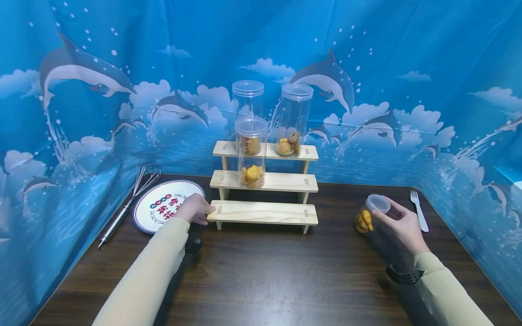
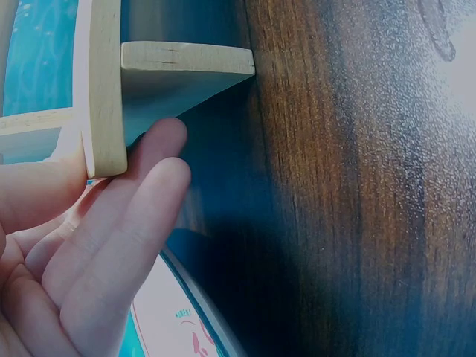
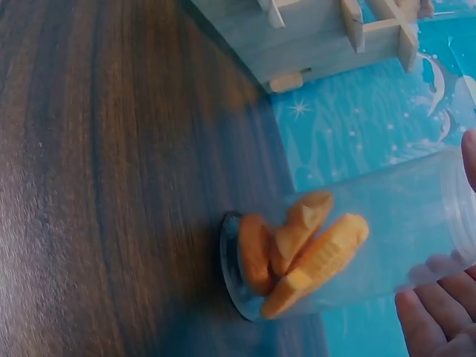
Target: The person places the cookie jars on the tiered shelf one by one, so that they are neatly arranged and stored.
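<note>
My left hand [image 1: 194, 209] pinches the left end of a three-step wooden display rack [image 1: 265, 212] at its lowest shelf. In the left wrist view, the thumb lies on one face of the board [image 2: 105, 89] and the fingers reach under it. On the right, my right hand [image 1: 401, 226] grips a clear lidded jar [image 1: 378, 203] around its top. Orange-yellow, bread-like pieces [image 3: 301, 253] lie in the bottom of this jar, whose base is close to the tabletop. The jar leans slightly in the head view.
Clear jars with food-like pieces stand on the rack: one on the middle shelf [image 1: 251, 154], two on the top, including the right-hand jar [image 1: 294, 120]. A whisk [image 1: 132, 199] and round printed plate [image 1: 163, 199] lie left, a white fork [image 1: 419, 212] right. A dolphin-print curtain [image 1: 163, 54] hangs behind.
</note>
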`<state>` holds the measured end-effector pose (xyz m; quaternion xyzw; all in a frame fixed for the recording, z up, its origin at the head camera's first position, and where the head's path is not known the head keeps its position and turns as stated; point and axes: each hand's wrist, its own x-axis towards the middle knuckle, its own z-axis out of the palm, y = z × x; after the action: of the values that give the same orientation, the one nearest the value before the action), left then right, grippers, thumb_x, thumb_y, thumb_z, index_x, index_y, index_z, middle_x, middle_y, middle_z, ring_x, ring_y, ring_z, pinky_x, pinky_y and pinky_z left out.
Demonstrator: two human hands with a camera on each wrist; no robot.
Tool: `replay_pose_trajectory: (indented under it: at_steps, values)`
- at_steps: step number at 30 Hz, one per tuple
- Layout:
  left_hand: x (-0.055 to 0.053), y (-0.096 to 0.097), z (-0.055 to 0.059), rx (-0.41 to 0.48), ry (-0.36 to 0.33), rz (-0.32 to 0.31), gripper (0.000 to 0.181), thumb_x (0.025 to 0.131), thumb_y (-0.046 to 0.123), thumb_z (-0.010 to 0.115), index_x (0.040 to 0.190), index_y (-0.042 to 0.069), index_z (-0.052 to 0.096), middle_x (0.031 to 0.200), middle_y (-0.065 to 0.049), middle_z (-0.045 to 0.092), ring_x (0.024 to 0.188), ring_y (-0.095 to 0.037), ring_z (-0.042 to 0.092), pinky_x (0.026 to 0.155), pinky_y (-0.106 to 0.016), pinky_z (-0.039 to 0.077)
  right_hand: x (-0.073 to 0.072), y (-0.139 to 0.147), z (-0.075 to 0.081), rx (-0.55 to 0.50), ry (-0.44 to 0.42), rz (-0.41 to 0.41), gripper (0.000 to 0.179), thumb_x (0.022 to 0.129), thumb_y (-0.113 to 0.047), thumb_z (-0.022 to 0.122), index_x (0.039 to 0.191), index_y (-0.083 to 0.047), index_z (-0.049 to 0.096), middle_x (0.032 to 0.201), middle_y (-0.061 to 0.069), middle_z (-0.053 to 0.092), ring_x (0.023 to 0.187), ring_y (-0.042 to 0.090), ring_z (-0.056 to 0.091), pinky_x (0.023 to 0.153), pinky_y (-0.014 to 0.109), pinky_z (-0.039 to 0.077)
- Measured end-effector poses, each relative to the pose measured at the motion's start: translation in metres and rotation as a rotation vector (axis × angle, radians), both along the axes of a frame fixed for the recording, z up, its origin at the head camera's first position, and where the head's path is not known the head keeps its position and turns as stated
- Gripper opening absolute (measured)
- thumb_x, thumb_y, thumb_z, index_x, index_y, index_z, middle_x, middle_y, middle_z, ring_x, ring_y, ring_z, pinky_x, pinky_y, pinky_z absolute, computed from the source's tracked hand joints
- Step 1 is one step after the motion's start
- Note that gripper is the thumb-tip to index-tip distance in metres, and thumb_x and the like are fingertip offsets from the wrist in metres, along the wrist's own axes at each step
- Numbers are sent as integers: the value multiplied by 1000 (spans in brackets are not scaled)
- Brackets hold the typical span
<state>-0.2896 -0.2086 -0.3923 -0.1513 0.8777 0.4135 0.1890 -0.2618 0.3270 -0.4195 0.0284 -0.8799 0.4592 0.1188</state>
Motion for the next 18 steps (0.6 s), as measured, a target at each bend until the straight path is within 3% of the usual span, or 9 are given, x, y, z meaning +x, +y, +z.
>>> replay_pose_trajectory:
  at_steps: [5,10,18]
  values:
    - [-1,0,0,11,1,4,26,95,10,58,108,-12,59,81,-15,62,68,-20,64,63,-29,60,1,-3,0,-10,-14,-21,67,89,-33,67,141,1,41,136,30,46,101,-11,51,73,3,48]
    - [-1,-1,-1,17,4,-4,26,94,9,58,107,-13,59,80,-15,62,67,-19,64,63,-29,60,2,-5,1,8,-34,-59,67,89,-36,66,140,0,42,135,28,48,111,8,57,72,2,46]
    - [0,-3,5,40,-14,-13,25,93,8,60,104,-13,60,81,-18,63,66,-20,66,64,-28,60,2,-10,4,16,-44,-90,68,88,-38,66,140,-1,43,135,27,49,121,36,51,71,0,44]
